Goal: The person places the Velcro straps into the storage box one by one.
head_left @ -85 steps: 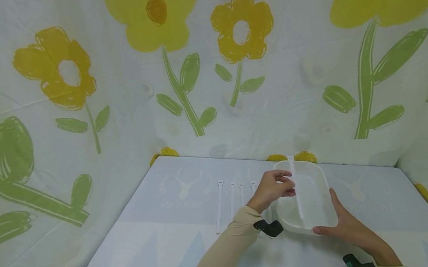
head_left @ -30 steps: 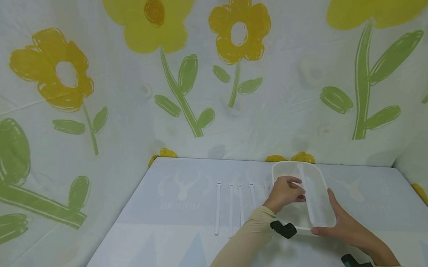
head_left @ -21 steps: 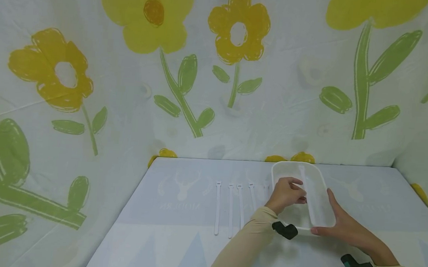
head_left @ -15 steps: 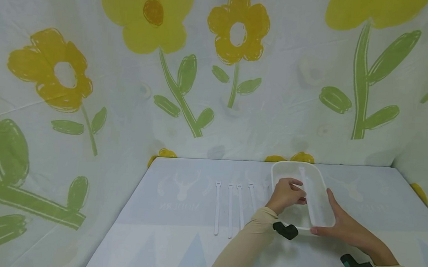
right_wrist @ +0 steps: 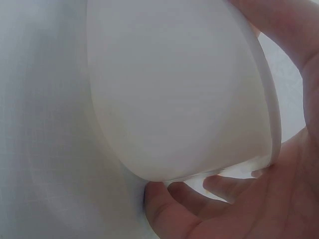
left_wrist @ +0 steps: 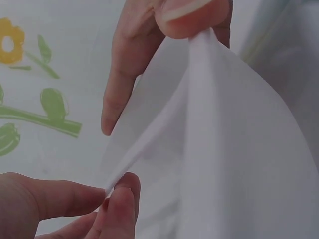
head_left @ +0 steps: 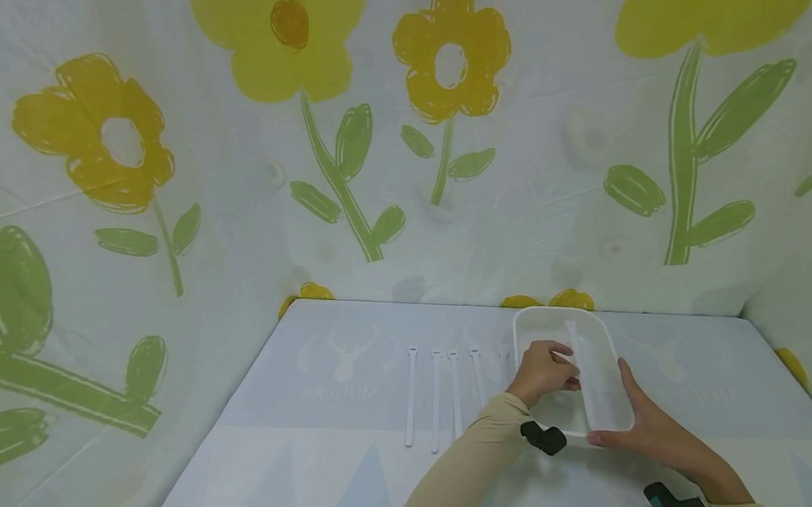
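My right hand (head_left: 654,416) grips a white rectangular plastic container (head_left: 548,326) by its right side, keeping it tilted with the inside towards me. In the right wrist view the container's smooth outer wall (right_wrist: 174,89) fills the middle, with the fingers (right_wrist: 169,209) curled along its edge. My left hand (head_left: 545,374) reaches over the container opening. Between thumb and fingertips it pinches a white cable tie (head_left: 588,382), which slants lengthwise across the inside. The left wrist view shows the pinched edge of the tie (left_wrist: 144,142) close up, fine teeth visible by the fingertips.
Several more white cable ties (head_left: 410,397) lie side by side on the pale printed table (head_left: 309,465), left of the container. My left forearm partly covers some. A flower-print cloth (head_left: 536,176) hangs behind the table's back edge (head_left: 389,302).
My left hand has moved right with the cable tie, whose upper end has come from above the container's rim down inside its outline. Over the last half second both hands hold nearly still.
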Action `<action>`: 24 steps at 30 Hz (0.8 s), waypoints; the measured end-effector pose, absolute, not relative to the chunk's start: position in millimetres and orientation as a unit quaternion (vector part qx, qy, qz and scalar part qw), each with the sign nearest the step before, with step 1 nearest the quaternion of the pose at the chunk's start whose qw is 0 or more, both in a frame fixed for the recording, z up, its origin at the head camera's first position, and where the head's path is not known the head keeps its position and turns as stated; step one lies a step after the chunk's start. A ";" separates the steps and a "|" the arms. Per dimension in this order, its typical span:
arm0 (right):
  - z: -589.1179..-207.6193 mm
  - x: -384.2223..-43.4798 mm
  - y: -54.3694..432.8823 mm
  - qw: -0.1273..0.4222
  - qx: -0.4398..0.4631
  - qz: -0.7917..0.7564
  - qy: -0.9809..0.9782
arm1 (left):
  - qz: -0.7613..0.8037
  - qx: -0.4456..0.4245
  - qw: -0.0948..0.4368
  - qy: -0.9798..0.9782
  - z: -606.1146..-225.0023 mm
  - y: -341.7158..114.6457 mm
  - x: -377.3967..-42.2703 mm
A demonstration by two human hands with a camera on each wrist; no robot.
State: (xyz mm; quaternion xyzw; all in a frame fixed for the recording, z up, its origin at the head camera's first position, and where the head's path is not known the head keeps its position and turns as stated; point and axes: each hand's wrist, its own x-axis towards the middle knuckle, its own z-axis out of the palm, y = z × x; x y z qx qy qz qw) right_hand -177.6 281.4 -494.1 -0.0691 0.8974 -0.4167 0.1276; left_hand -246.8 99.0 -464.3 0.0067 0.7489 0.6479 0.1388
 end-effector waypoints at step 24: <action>-488.6 -175.4 281.0 0.134 -0.070 -0.413 0.898 | 0.597 -0.008 0.141 0.790 -471.4 108.1 -244.9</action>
